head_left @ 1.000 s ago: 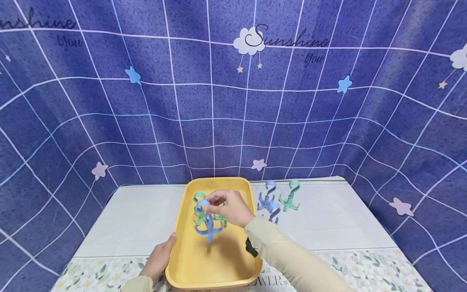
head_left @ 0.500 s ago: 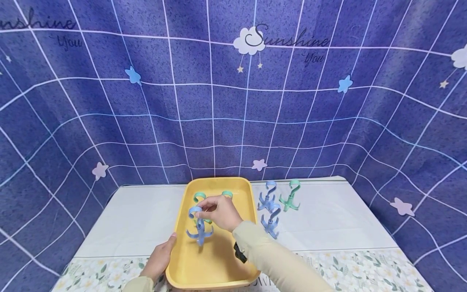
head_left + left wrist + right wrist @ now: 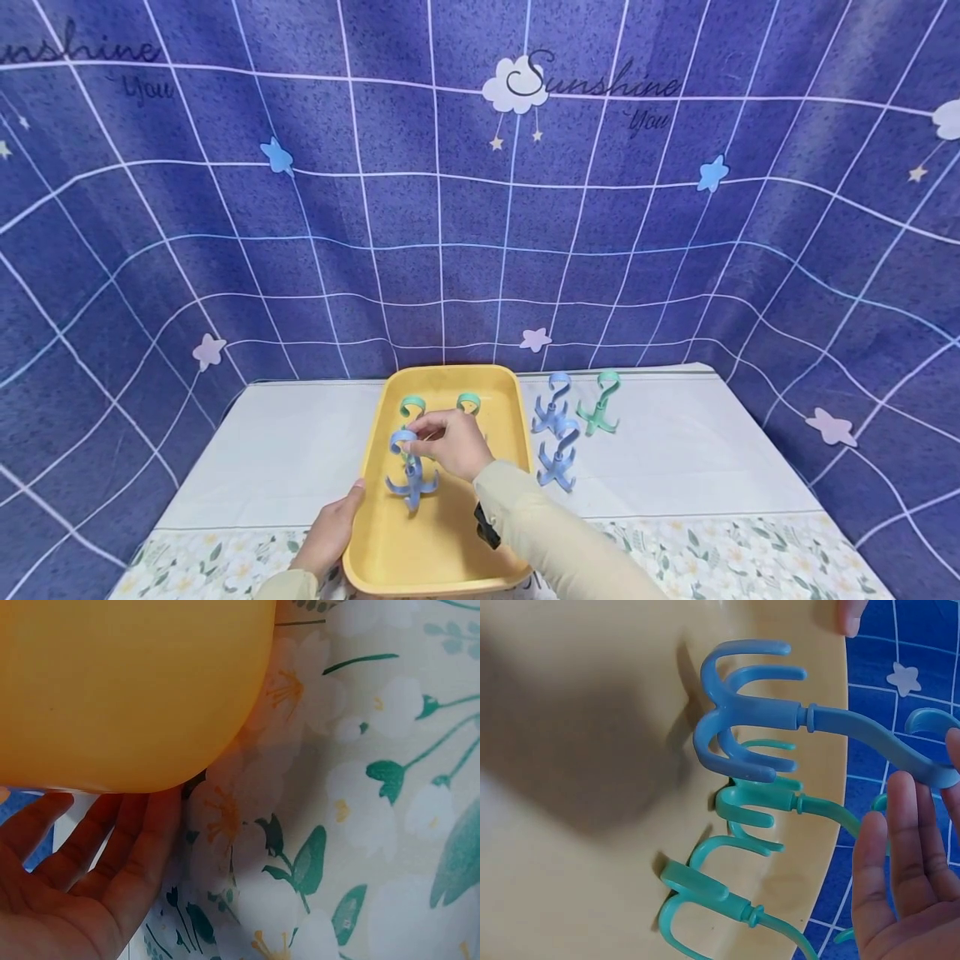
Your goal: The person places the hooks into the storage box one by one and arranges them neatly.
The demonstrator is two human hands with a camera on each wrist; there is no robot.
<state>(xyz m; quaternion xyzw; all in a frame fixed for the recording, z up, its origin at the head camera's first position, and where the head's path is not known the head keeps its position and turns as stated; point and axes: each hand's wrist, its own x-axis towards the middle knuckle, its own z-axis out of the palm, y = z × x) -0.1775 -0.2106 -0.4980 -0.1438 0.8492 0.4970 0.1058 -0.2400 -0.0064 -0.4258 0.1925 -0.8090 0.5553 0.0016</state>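
In the head view, my right hand [image 3: 450, 446] pinches the curled top of a blue multi-pronged hanging hook [image 3: 412, 479] over the yellow tray [image 3: 435, 554]. Its prongs point down, close over the tray floor. The right wrist view shows the blue hook [image 3: 757, 712] beside two green hooks [image 3: 712, 896] standing in the tray. From the head, only the curled tops of the green hooks [image 3: 469, 402] show well; my right hand covers much of the rest. My left hand [image 3: 330, 529] holds the tray's left edge, thumb on the rim and fingers against the outer wall [image 3: 135, 697].
Right of the tray, two blue hooks [image 3: 557, 467] and a green hook [image 3: 600, 414] stand on the white cloth [image 3: 675, 475]. A flower-printed strip [image 3: 720, 550] runs along the front. A blue grid-patterned curtain [image 3: 480, 275] closes off the back and sides.
My right hand has moved the blue hook left and toward me, then slightly lower in the tray. The second green hook's top has come into view. The left hand stays on the rim.
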